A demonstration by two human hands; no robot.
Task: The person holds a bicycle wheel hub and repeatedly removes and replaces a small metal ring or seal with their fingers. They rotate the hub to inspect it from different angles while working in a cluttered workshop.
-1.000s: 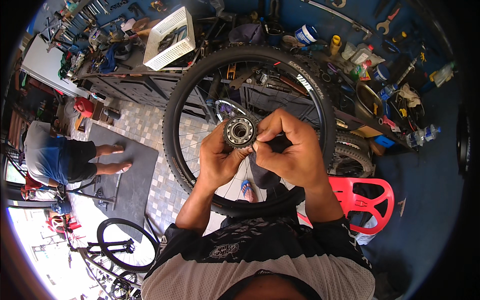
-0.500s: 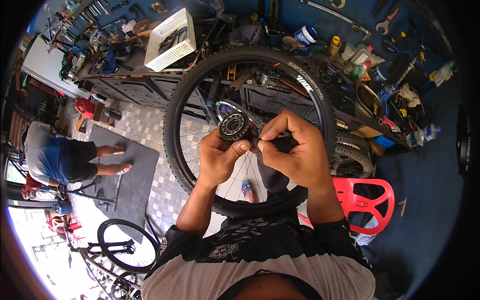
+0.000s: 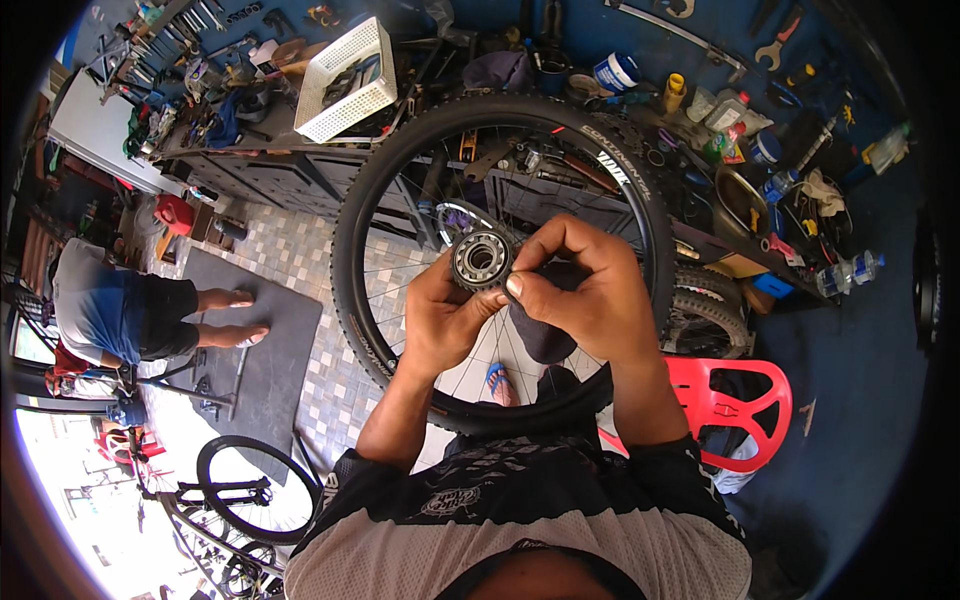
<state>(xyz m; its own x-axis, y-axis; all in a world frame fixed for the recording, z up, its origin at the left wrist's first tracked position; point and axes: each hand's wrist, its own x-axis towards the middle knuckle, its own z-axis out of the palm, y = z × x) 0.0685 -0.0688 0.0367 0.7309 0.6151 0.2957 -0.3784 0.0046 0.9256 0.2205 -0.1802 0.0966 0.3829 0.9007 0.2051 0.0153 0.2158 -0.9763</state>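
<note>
My left hand [image 3: 440, 318] is wrapped round a freehub body [image 3: 481, 259], a dark metal ring-shaped part with a round bearing and a hole in its middle. Its open face is turned up toward me. Close on its right, my right hand [image 3: 585, 290] is closed, thumb and forefinger pinched at the part's rim. A dark grey cloth [image 3: 543, 338] hangs below those fingers and seems held in them; its upper part is hidden. Behind both hands stands a bicycle wheel [image 3: 352, 290] with a knobbly black tyre.
A crowded workbench [image 3: 290, 165] runs behind the wheel, bearing a white basket [image 3: 345, 118], tools and bottles. A red plastic chair [image 3: 775, 410] is at my right. On the left, another person [image 3: 100, 300] stands on a dark mat [image 3: 270, 345] near a bicycle [image 3: 255, 490].
The freehub body has turned so its face points up more squarely, and it sits slightly further right. My right fingers have shifted along its edge; the dark cloth below has moved up.
</note>
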